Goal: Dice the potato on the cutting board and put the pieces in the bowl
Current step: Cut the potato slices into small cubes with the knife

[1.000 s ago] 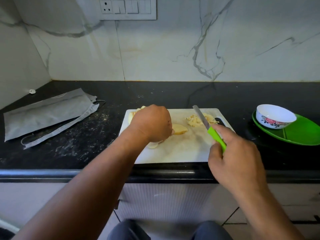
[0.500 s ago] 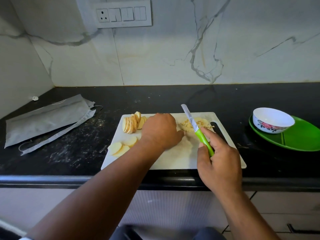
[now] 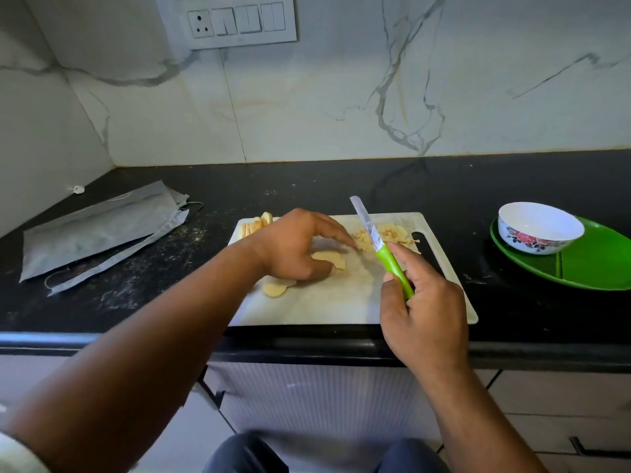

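Head view, work surface: one white cutting board [image 3: 345, 302] is lying on one black countertop [image 3: 512, 186], its near edge along the counter's front edge.
Head view, left hand: one left hand [image 3: 293, 245] is hovering palm-down over the board's middle, fingers extended and relaxed, gripping nothing; the index fingertip is touching the diced pile.
Head view, right hand: one right hand [image 3: 421, 314] is grasping the green handle of one knife [image 3: 382, 245], fingers curled round it, index finger lying along the handle.
Head view, knife: the blade is pointing away from the person, tilted left, passing over the diced pile.
Head view, potato: three groups are lying on the board. One fanned row of slices [image 3: 256, 225] is sitting at the far left corner; loose flat slices [image 3: 329, 259] are lying under and beside the left hand, at least two visible; one pile of diced pieces [image 3: 392, 235] is sitting at the far right, beside the board's handle slot.
Head view, bowl: one white floral bowl [image 3: 539, 228] is standing on one green plate [image 3: 587, 264], well apart from the board, to its right; no pieces are showing inside.
Head view, other items: one grey pouch [image 3: 99, 230] is lying on the counter to the left.
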Tool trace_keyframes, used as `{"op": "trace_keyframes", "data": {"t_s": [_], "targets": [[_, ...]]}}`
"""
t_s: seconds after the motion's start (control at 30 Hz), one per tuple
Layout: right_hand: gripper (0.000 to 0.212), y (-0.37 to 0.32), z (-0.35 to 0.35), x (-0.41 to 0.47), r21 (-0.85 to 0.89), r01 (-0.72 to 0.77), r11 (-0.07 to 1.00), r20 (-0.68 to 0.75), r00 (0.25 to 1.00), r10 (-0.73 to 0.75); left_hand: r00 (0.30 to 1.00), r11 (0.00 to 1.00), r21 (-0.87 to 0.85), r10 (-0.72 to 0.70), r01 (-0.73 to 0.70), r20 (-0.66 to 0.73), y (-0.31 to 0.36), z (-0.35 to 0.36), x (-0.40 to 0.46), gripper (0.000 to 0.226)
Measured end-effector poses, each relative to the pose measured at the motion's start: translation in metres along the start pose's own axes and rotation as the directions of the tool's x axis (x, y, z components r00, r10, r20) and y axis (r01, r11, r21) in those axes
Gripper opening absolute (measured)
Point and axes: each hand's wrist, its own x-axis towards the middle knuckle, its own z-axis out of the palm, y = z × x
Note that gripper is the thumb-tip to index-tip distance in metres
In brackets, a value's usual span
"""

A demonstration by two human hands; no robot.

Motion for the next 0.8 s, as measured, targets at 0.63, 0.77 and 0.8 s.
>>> {"op": "trace_keyframes", "data": {"t_s": [0.63,0.77,0.8], "targets": [[0.056,-0.040,-0.006,-0.028,-0.447,0.074,0.892,0.247,0.968,0.043,0.948,0.967,0.060,-0.231,0.249,-0.218,-0.005,0.031,-0.029,0.040],[0.056,-0.040,-0.004,-0.030,-0.472,0.080,0.878,0.236,0.971,0.038,0.939,0.964,0.040,-0.245,0.262,-0.241,-0.002,0.032,-0.033,0.041],[0.055,-0.040,-0.005,-0.030,-0.475,0.081,0.876,0.227,0.973,0.033,0.940,0.966,0.032,-0.240,0.255,-0.243,-0.002,0.032,-0.034,0.044]]}}
